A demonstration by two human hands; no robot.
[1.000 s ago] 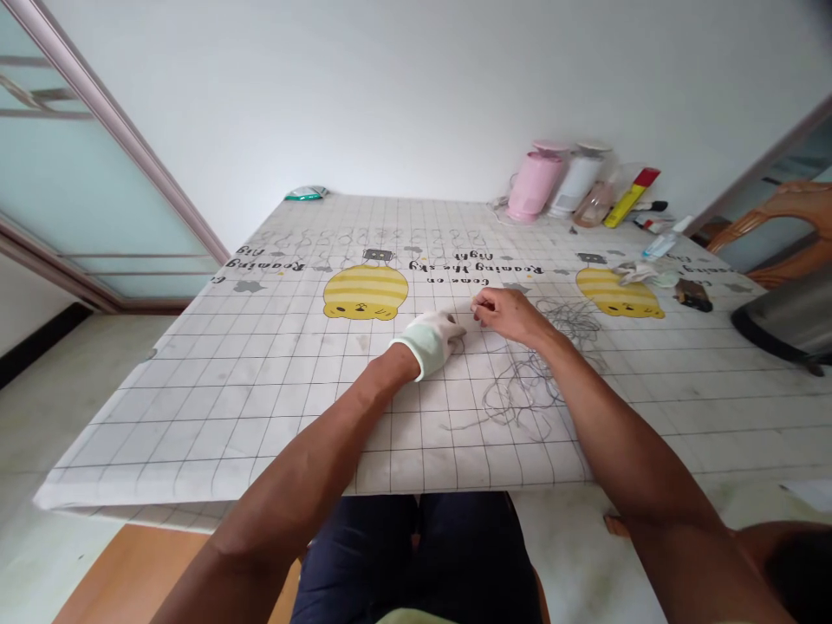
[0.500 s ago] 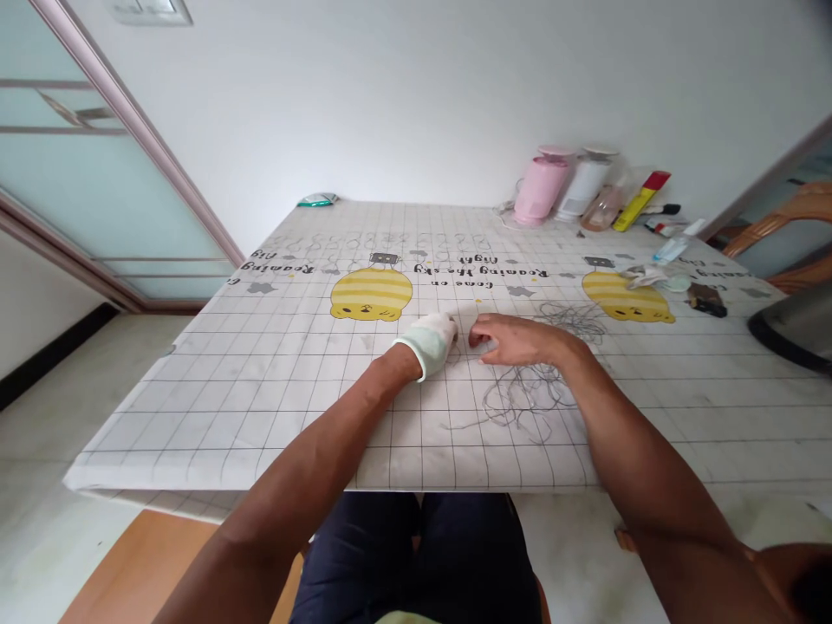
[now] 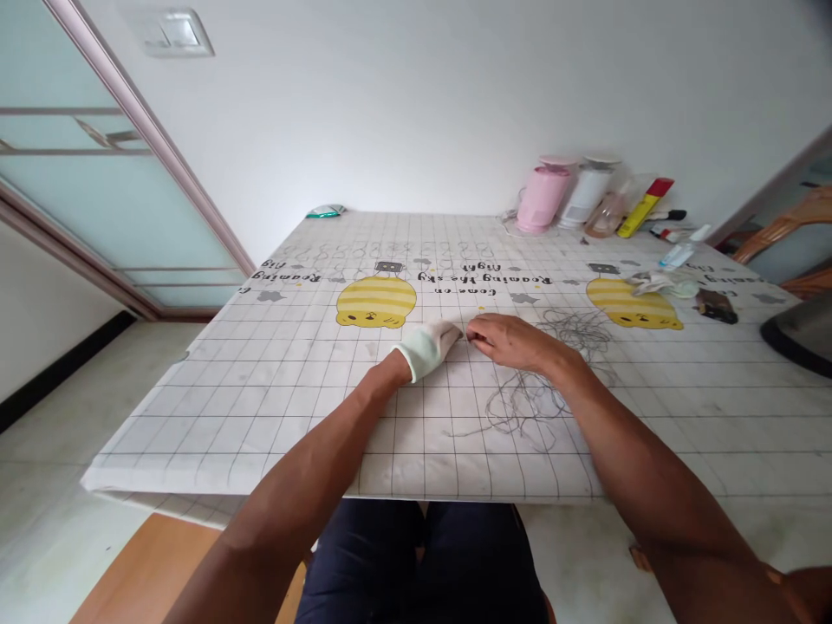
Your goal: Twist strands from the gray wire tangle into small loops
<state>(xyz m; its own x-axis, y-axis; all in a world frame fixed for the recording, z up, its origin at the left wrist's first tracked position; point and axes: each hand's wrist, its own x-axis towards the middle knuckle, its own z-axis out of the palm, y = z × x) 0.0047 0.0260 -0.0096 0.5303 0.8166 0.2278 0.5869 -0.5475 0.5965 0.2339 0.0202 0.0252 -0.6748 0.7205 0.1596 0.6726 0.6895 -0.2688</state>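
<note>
My left hand [image 3: 434, 344], in a white glove with a pale green cuff, rests over the middle of the table with its fingers pinched together. A thin grey wire seems to be at its fingertips, mostly hidden. My bare right hand [image 3: 503, 340] is closed just beside it, thumb against curled fingers. What those fingers pinch is too small to make out. The fingertips of both hands nearly meet. A loose tangle of thin grey wire [image 3: 529, 412] lies under and around my right wrist, one end trailing left. Thin grey figure-eight loops [image 3: 383, 251] lie in rows toward the back.
A checked tablecloth [image 3: 260, 407] covers the table. At the back right stand a pink device [image 3: 544, 198], a white device [image 3: 588, 195] and a yellow-and-red box [image 3: 645, 208]. A crumpled glove [image 3: 663, 282] and a dark small object [image 3: 716, 305] lie right, near a metal vessel [image 3: 799, 334].
My right hand's fingers have closed from a loose, parted curl and moved nearer my left fingertips. My left fingers now point more to the right. The view has tilted up slightly.
</note>
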